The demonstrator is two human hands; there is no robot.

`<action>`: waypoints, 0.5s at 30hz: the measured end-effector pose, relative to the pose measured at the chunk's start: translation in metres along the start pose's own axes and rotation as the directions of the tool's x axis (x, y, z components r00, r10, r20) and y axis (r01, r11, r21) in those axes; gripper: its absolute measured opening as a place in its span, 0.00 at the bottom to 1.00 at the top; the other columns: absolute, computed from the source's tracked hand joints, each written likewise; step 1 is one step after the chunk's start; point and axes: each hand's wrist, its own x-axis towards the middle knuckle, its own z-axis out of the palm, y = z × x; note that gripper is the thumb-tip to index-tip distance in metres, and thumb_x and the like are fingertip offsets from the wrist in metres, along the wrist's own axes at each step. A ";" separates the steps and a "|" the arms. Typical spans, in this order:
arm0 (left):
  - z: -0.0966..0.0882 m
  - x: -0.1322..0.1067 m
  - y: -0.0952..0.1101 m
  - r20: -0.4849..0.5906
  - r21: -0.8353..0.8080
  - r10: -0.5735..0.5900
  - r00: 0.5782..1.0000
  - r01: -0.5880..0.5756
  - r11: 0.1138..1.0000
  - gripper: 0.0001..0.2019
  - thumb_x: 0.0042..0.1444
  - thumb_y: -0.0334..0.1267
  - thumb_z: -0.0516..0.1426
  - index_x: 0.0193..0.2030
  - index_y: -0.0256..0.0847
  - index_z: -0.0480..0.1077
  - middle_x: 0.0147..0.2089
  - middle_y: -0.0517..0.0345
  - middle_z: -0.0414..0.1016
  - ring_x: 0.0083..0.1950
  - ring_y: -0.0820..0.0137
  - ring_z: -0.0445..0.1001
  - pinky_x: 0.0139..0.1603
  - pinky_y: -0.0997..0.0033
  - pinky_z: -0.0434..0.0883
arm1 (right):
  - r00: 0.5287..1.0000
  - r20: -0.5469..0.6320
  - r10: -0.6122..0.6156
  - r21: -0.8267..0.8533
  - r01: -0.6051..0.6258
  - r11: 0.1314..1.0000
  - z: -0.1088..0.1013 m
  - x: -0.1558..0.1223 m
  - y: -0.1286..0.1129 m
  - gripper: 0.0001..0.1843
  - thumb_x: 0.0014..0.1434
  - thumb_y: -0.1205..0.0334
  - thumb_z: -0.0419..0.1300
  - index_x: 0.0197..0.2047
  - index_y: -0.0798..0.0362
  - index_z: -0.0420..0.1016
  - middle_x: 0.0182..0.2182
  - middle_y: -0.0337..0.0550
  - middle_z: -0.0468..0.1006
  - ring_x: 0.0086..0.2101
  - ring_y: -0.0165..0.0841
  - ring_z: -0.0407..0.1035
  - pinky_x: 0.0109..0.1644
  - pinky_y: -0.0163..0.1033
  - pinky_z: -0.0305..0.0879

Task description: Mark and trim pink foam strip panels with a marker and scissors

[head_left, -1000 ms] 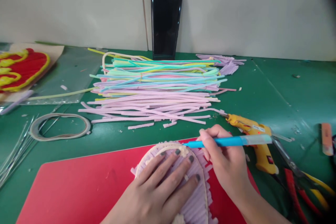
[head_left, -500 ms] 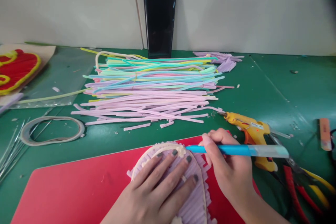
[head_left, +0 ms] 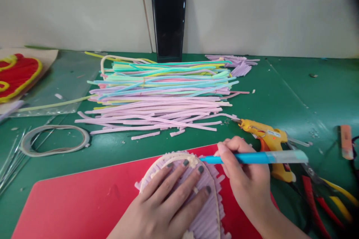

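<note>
A rounded piece made of lilac pipe cleaners [head_left: 206, 213], edged with a cream strand, lies on a red board [head_left: 75, 198]. My left hand [head_left: 165, 201] rests flat on this piece with its fingers spread, covering much of its left side. In my right hand [head_left: 246, 179] is a blue pen [head_left: 252, 157] with a pale, translucent rear end, gripped between thumb and fingers. The pen's tip points left and is at the upper right edge of the lilac piece, beside a cream tuft. Whether the tip touches the piece I cannot tell.
Bundled pastel pipe cleaners [head_left: 162, 86] lie behind the board, before a phone [head_left: 168, 22] leaning on the wall. At right are a yellow glue gun [head_left: 265, 130], pliers [head_left: 315, 205] and an orange block [head_left: 346, 142]. A tape roll [head_left: 26, 145] and red piece [head_left: 19, 74] sit left.
The pen and my right hand have shifted very slightly to the right along the edge of the lilac piece. My left hand stays in place on it.
</note>
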 end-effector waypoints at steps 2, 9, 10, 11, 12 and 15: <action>-0.002 0.000 -0.001 0.021 0.019 0.027 0.999 -0.027 0.999 0.27 0.66 0.54 0.45 0.67 0.47 0.61 0.68 0.57 0.63 0.68 0.56 0.60 0.72 0.51 0.44 | 0.999 -0.013 0.029 0.009 -0.029 1.000 0.001 0.001 -0.001 0.19 0.64 0.62 0.55 0.22 0.51 0.58 0.16 0.30 0.57 0.18 0.24 0.54 0.21 0.30 0.54; -0.003 0.000 -0.001 0.034 0.050 0.044 0.998 -0.046 0.998 0.28 0.64 0.55 0.47 0.67 0.46 0.61 0.68 0.55 0.62 0.68 0.55 0.60 0.72 0.51 0.47 | 0.995 0.094 0.045 -0.001 -0.045 0.999 0.002 0.002 -0.003 0.16 0.64 0.58 0.58 0.25 0.51 0.66 0.18 0.33 0.66 0.19 0.24 0.60 0.22 0.30 0.57; -0.003 0.000 -0.001 0.024 0.044 0.035 0.999 -0.036 0.998 0.28 0.65 0.56 0.47 0.67 0.47 0.61 0.68 0.56 0.63 0.68 0.55 0.60 0.72 0.51 0.47 | 0.994 0.104 0.043 0.002 -0.044 0.999 0.002 0.003 -0.003 0.15 0.64 0.58 0.58 0.25 0.51 0.66 0.18 0.33 0.66 0.20 0.25 0.61 0.22 0.30 0.57; -0.002 0.000 0.000 0.014 0.040 0.026 1.000 -0.027 0.999 0.28 0.65 0.55 0.47 0.67 0.47 0.62 0.68 0.56 0.63 0.68 0.55 0.60 0.72 0.51 0.47 | 0.992 0.115 0.043 0.009 -0.044 0.999 0.002 0.003 -0.003 0.15 0.64 0.58 0.58 0.25 0.51 0.67 0.19 0.33 0.67 0.20 0.25 0.62 0.22 0.30 0.58; -0.002 0.000 0.000 0.009 0.040 0.022 1.000 -0.023 0.999 0.27 0.65 0.55 0.47 0.66 0.47 0.62 0.68 0.57 0.63 0.68 0.56 0.60 0.72 0.52 0.46 | 0.991 0.129 0.045 0.019 -0.048 0.999 0.002 0.004 -0.003 0.15 0.64 0.58 0.58 0.25 0.51 0.67 0.19 0.33 0.68 0.21 0.25 0.63 0.23 0.30 0.59; -0.005 0.002 -0.001 0.019 0.057 0.045 0.999 -0.046 0.997 0.28 0.64 0.56 0.48 0.66 0.47 0.62 0.67 0.57 0.64 0.68 0.56 0.60 0.72 0.52 0.44 | 0.983 0.169 0.076 0.043 -0.084 0.996 0.001 0.005 -0.003 0.16 0.64 0.57 0.58 0.25 0.51 0.66 0.18 0.33 0.68 0.20 0.25 0.64 0.24 0.30 0.60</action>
